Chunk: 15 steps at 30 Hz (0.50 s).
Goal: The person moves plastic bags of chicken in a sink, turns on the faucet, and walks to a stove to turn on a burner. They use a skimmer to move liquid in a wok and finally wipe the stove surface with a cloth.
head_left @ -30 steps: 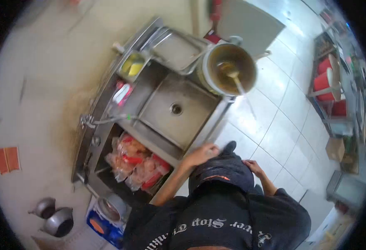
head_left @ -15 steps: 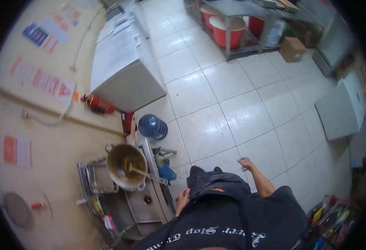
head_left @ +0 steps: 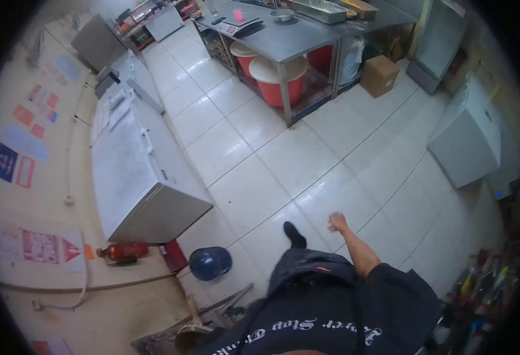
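Observation:
My right hand point(head_left: 336, 222) hangs over the tiled floor in front of my body, its fingers curled in. I see nothing held in it, and it touches nothing. Out of view is my left hand; my dark shirt fills the bottom of the picture. One dark shoe point(head_left: 295, 235) is stretched forward on the tiles point(head_left: 254, 177). To the left, a blue water jug point(head_left: 211, 263) stands on the floor. At the lower left edge, part of a large pot point(head_left: 190, 338) shows by the sink counter, mostly cut off.
A white chest freezer point(head_left: 147, 171) lines the left wall, with a red fire extinguisher point(head_left: 124, 252) near it. Ahead stands a steel table point(head_left: 307, 38) over red tubs point(head_left: 277, 89). A cardboard box point(head_left: 380, 76) and a white cabinet point(head_left: 467, 133) are to the right.
My view has swung up and forward, bringing the steel table and freezer closer. The pot and sink have slid to the bottom edge. My left hand has left the picture; one foot has stepped forward.

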Each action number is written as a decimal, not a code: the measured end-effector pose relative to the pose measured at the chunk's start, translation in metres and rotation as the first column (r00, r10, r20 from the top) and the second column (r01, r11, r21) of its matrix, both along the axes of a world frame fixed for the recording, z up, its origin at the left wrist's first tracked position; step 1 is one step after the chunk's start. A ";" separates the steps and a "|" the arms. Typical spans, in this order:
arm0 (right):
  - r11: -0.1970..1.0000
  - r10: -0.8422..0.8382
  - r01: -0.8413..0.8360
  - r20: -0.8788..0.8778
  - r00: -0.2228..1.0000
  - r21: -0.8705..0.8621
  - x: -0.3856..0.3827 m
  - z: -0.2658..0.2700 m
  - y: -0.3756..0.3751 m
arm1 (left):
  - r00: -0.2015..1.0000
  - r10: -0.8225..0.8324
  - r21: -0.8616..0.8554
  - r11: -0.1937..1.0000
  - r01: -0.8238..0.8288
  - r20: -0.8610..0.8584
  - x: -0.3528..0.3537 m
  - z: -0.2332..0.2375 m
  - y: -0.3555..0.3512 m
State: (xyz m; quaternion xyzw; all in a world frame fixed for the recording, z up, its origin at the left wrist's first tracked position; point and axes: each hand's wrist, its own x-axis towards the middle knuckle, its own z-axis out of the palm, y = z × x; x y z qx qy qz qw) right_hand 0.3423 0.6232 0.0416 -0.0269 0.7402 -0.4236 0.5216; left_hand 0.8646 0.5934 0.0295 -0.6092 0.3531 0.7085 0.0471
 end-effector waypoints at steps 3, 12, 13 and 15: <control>0.789 0.555 -0.446 -0.178 0.812 0.423 -0.050 -0.043 0.066 | 0.998 -0.056 -0.031 0.998 0.056 0.027 -0.082 -0.002 -0.130; 0.642 0.724 -0.647 -0.047 0.688 0.411 -0.021 -0.017 0.014 | 0.980 -0.165 -0.649 0.759 0.054 -0.111 -0.368 0.089 -0.574; 0.557 0.817 -0.716 -0.127 0.562 0.421 -0.020 -0.023 -0.003 | 0.978 -0.179 -0.652 0.756 0.064 -0.112 -0.397 0.099 -0.601; 0.729 0.628 -0.559 -0.062 0.776 0.395 -0.031 -0.043 -0.053 | 0.954 -0.175 -0.691 0.721 -0.042 -0.241 -0.446 0.111 -0.647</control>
